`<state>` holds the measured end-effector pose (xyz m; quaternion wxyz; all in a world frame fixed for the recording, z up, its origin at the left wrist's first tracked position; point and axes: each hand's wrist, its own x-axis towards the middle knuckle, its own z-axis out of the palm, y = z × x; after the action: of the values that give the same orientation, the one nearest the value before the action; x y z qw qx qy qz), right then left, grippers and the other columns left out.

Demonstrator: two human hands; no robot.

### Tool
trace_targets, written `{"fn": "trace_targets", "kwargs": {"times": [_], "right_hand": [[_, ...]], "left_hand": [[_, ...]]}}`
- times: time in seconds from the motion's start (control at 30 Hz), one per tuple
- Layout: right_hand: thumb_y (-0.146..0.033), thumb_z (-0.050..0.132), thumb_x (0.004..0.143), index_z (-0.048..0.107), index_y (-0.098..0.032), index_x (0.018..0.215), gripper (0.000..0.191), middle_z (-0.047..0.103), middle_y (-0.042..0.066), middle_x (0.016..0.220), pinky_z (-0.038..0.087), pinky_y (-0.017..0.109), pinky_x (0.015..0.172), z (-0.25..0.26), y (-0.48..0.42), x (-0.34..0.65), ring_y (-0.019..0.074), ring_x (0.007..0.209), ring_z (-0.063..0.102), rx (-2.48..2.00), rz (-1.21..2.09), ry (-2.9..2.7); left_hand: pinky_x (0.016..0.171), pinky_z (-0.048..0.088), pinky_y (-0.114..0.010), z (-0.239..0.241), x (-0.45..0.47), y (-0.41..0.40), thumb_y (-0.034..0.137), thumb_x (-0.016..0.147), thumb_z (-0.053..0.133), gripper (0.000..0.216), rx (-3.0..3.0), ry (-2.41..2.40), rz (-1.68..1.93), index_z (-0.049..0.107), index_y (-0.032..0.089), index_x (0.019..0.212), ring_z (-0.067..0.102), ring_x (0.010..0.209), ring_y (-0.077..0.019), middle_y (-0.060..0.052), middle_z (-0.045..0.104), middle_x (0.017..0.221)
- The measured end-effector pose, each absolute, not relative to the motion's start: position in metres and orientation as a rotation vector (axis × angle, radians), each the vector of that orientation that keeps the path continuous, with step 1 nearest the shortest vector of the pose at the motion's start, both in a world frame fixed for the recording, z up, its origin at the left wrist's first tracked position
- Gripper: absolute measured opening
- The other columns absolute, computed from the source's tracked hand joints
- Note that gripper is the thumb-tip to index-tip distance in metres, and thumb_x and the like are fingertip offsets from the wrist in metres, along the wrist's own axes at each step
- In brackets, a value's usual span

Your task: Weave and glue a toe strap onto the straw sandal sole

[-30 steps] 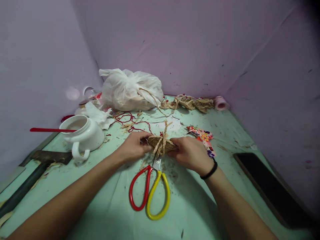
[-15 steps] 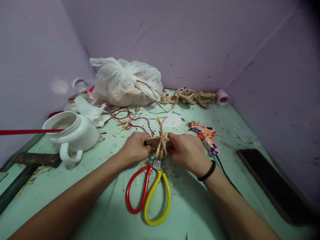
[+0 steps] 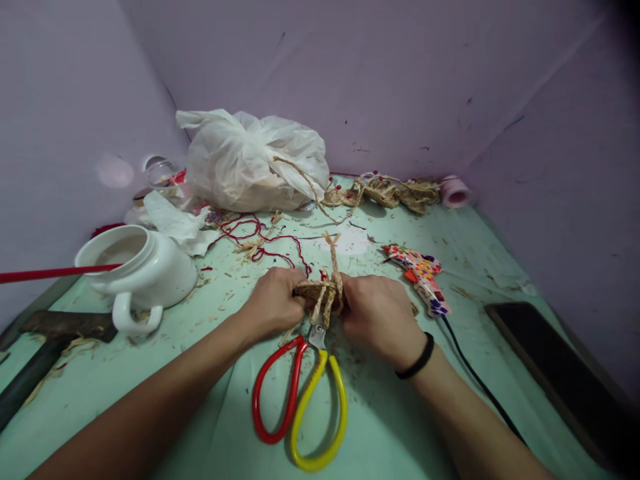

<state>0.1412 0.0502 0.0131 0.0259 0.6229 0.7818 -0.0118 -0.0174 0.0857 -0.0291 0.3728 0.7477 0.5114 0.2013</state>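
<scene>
Between my hands is a small piece of braided straw rope (image 3: 320, 291), with one braided end standing up and others hanging down. My left hand (image 3: 276, 301) is closed on its left edge. On the other side, my right hand (image 3: 381, 321) grips the right edge, its fingertips mostly hidden behind the braid. Scissors (image 3: 300, 400) with one red and one yellow handle lie just below, their blades partly covered by the braid. Red yarn (image 3: 300, 257) runs across the table to a spot close behind my left hand.
At left stand a white ceramic pot (image 3: 150, 267) and a hammer (image 3: 65, 327). A tied plastic bag (image 3: 255, 160), more braided straw (image 3: 385, 193) and a pink tape roll (image 3: 455, 192) line the back. To the right lie a flower-patterned glue gun (image 3: 423, 277) and a phone (image 3: 550, 373).
The braid's upright end has shifted slightly right and its strands hang differently. My right hand has turned a little at the braid's edge. The whole view has shifted slightly.
</scene>
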Motion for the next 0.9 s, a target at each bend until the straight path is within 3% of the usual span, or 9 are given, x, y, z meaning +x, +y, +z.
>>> {"fn": "trace_targets", "kwargs": {"times": [0.17, 0.37, 0.53, 0.9], "right_hand": [[-0.020, 0.049, 0.066, 0.060, -0.024, 0.079, 0.018, 0.069, 0.005, 0.066, 0.014, 0.029, 0.046, 0.016, 0.051, 0.143, 0.0190, 0.055, 0.059, 1.927, -0.045, 2.402], [-0.027, 0.050, 0.072, 0.061, -0.024, 0.079, 0.014, 0.069, 0.004, 0.071, 0.018, 0.026, 0.046, 0.025, 0.047, 0.161, 0.0195, 0.062, 0.061, 2.013, -0.097, 2.318], [-0.022, 0.050, 0.072, 0.059, -0.023, 0.083, 0.014, 0.069, 0.004, 0.067, 0.019, 0.025, 0.047, 0.019, 0.041, 0.163, 0.0184, 0.060, 0.060, 2.022, -0.167, 2.308], [-0.011, 0.049, 0.070, 0.056, -0.023, 0.082, 0.018, 0.068, 0.001, 0.070, 0.022, 0.024, 0.049, 0.014, 0.038, 0.165, 0.0182, 0.064, 0.061, 1.921, -0.248, 2.440]], "left_hand": [[0.050, 0.036, -0.020, -0.021, -0.021, 0.089, 0.018, 0.063, 0.056, 0.008, 1.847, 1.228, 0.486, 0.061, 0.015, 0.059, 0.050, 0.057, -0.0127, 0.002, 0.055, 0.055], [0.061, 0.040, -0.022, -0.006, -0.025, 0.097, 0.016, 0.067, 0.057, 0.022, 1.793, 0.913, 0.575, 0.066, 0.014, 0.087, 0.053, 0.068, -0.0128, 0.000, 0.063, 0.075], [0.061, 0.041, -0.023, -0.019, -0.015, 0.090, 0.017, 0.068, 0.056, 0.012, 1.899, 1.010, 0.574, 0.066, 0.015, 0.074, 0.053, 0.066, -0.0136, 0.001, 0.059, 0.067], [0.064, 0.040, -0.023, -0.022, -0.016, 0.087, 0.015, 0.070, 0.053, 0.013, 2.128, 1.048, 0.544, 0.066, 0.018, 0.068, 0.055, 0.070, -0.0155, -0.002, 0.061, 0.071]]}}
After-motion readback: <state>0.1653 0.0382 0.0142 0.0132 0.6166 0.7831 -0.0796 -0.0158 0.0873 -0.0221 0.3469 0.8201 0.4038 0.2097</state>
